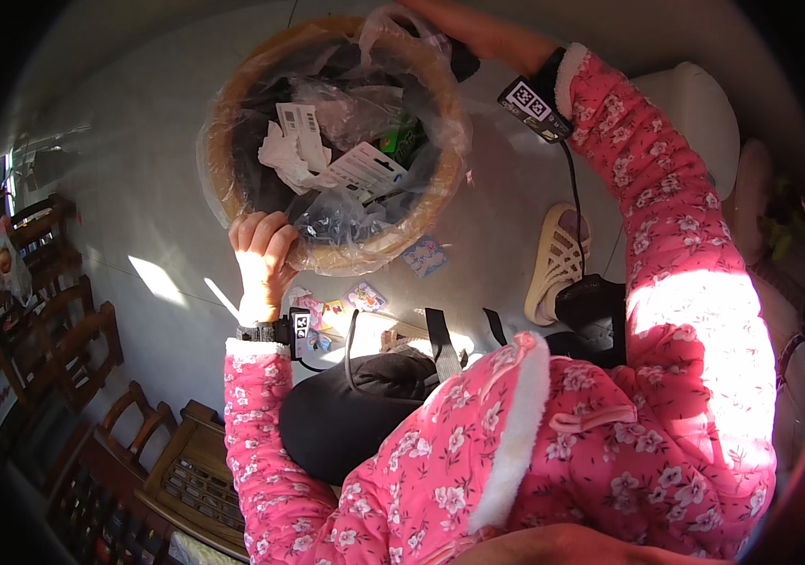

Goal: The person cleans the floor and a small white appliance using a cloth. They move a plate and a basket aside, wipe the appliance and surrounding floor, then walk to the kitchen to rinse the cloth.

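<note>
A round waste bin with a tan rim (226,113) stands before me, lined with a clear plastic bag (388,39) folded over the rim. My left hand (264,247) grips the near left of the rim, fingers curled over the bag. Beyond the far right side of the bin reaches my right hand (469,28); its fingers are cut off by the top of the view, so its hold is hidden. A dark thing (464,62) shows just below it. Inside the bin lie crumpled white paper (286,155), a printed white card (367,171) and a green packet (399,140).
Colourful cards (425,256) and a further card (365,296) lie on the grey floor near my feet. A cream woven shoe (558,254) is on my right. Wooden chairs (84,339) and a wooden table (197,480) stand at left. A pale rounded container (692,127) stands at right.
</note>
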Action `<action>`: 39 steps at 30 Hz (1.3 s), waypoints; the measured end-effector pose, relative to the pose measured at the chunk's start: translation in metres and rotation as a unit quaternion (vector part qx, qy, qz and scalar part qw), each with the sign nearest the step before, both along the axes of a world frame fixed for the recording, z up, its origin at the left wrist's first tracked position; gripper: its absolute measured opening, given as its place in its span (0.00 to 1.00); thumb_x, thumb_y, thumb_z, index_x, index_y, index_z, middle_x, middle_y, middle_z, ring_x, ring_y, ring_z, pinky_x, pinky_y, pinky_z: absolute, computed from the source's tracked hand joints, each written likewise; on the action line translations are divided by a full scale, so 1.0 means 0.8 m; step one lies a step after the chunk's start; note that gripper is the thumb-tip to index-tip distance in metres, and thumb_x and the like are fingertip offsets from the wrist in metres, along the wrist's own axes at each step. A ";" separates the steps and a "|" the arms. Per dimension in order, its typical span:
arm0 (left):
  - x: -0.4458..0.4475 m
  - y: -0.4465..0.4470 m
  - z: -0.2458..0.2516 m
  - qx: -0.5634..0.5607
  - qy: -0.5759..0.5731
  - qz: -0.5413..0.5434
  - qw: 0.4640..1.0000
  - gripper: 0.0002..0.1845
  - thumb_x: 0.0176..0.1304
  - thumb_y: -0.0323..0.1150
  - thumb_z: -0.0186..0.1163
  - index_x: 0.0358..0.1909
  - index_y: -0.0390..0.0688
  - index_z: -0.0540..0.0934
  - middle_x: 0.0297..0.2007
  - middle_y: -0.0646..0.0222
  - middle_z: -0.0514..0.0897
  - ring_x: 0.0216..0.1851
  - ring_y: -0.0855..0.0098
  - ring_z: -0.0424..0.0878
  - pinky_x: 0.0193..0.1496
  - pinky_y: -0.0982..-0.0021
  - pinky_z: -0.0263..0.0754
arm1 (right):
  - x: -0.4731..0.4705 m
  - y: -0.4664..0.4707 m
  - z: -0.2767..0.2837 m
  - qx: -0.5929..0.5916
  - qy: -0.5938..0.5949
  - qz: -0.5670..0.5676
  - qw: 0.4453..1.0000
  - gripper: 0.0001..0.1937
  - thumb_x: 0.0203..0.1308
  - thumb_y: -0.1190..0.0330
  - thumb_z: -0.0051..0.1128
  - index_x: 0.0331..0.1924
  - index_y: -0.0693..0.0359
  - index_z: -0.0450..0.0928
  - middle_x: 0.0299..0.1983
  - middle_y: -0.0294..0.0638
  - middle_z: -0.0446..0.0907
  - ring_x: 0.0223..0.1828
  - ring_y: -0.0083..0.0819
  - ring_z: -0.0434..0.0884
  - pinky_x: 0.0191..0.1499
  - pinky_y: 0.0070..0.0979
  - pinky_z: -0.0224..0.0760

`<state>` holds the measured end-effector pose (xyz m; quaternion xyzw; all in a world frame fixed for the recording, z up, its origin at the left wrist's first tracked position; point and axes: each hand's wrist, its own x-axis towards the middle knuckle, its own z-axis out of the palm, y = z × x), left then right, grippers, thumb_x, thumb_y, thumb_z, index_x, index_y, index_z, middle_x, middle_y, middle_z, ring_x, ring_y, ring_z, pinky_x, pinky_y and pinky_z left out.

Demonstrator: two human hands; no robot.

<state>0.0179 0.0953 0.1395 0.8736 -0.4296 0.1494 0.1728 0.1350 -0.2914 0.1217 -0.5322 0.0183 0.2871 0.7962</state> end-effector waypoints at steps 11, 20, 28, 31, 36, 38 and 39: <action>0.065 0.019 0.039 -0.237 0.249 0.166 0.924 0.39 0.64 0.61 0.53 0.67 0.40 0.67 0.66 0.56 0.68 0.69 0.61 0.63 0.71 0.58 0.53 | -0.065 -0.037 0.047 -0.378 -0.233 0.056 0.894 0.30 0.62 0.45 0.57 0.59 0.59 0.75 0.52 0.40 0.79 0.51 0.24 0.77 0.50 0.24 0.71; 0.242 -0.050 0.026 -0.029 0.380 0.224 0.897 0.23 0.64 0.43 0.63 0.55 0.38 0.78 0.43 0.65 0.85 0.45 0.72 0.81 0.50 0.72 0.72 | -0.030 -0.041 -0.005 -0.315 -0.333 -0.144 0.877 0.17 0.65 0.56 0.57 0.47 0.60 0.82 0.40 0.34 0.84 0.43 0.22 0.80 0.47 0.23 0.73; 0.233 -0.020 -0.028 -0.279 0.626 0.279 0.672 0.23 0.68 0.51 0.54 0.49 0.40 0.81 0.32 0.73 0.84 0.34 0.79 0.79 0.36 0.76 0.71 | -0.084 -0.041 -0.038 -0.123 0.082 -0.026 0.989 0.29 0.66 0.45 0.51 0.59 0.62 0.74 0.54 0.40 0.78 0.54 0.29 0.77 0.57 0.31 0.72; 0.171 0.006 0.012 -0.238 0.680 0.320 0.615 0.34 0.67 0.66 0.45 0.54 0.45 0.77 0.43 0.73 0.84 0.40 0.76 0.82 0.43 0.77 0.73 | -0.112 -0.053 -0.053 0.041 0.185 -0.071 0.979 0.29 0.64 0.44 0.53 0.56 0.60 0.76 0.55 0.42 0.78 0.53 0.30 0.77 0.56 0.33 0.73; 0.074 0.026 0.016 -0.289 0.769 0.248 0.514 0.19 0.70 0.47 0.55 0.53 0.45 0.76 0.49 0.70 0.83 0.48 0.72 0.81 0.49 0.69 0.74 | -0.188 -0.076 -0.104 -0.012 0.288 -0.074 0.955 0.29 0.61 0.46 0.57 0.54 0.63 0.76 0.51 0.40 0.80 0.48 0.29 0.79 0.51 0.31 0.75; 0.063 0.031 0.001 -0.366 0.765 0.227 0.480 0.12 0.64 0.32 0.62 0.47 0.43 0.77 0.44 0.69 0.84 0.45 0.72 0.81 0.49 0.67 0.75 | -0.231 -0.080 -0.129 -0.097 0.246 -0.009 0.964 0.27 0.60 0.48 0.60 0.52 0.62 0.78 0.48 0.39 0.80 0.46 0.28 0.80 0.47 0.30 0.76; 0.063 0.034 -0.002 -0.383 0.737 0.243 0.500 0.11 0.64 0.31 0.61 0.46 0.42 0.77 0.43 0.70 0.83 0.44 0.72 0.81 0.49 0.67 0.75 | -0.250 -0.083 -0.138 -0.183 0.227 -0.007 0.956 0.25 0.59 0.50 0.61 0.51 0.62 0.79 0.47 0.39 0.80 0.45 0.28 0.80 0.45 0.30 0.76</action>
